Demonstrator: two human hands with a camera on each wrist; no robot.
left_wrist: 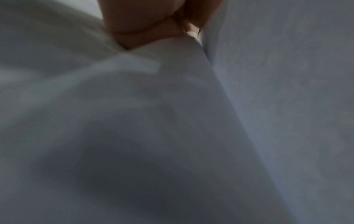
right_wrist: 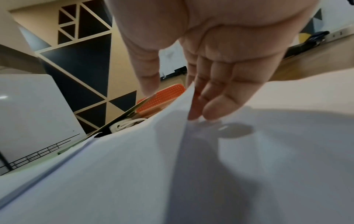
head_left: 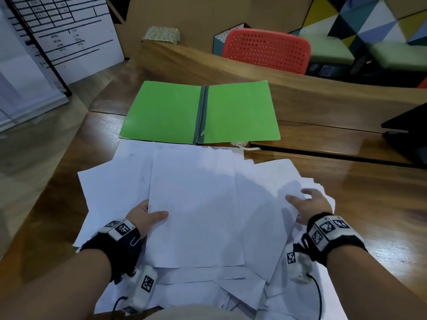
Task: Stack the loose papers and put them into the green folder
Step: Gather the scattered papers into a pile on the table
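Head view: left hand [head_left: 144, 219] pinches blank papers [head_left: 196, 204].

On my wooden tabletop [head_left: 346, 204] lie scattered loose papers [head_left: 196, 204]; beyond them, the opened green folder [head_left: 201, 112].

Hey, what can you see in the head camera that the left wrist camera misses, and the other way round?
Only the head view shows the green folder lying open on the wooden table, the red chair behind, and the right hand open on the spread sheets. Only the left wrist view shows a blurred close-up of fingers tucked at a sheet's edge. Both show the left hand gripping the loose papers.
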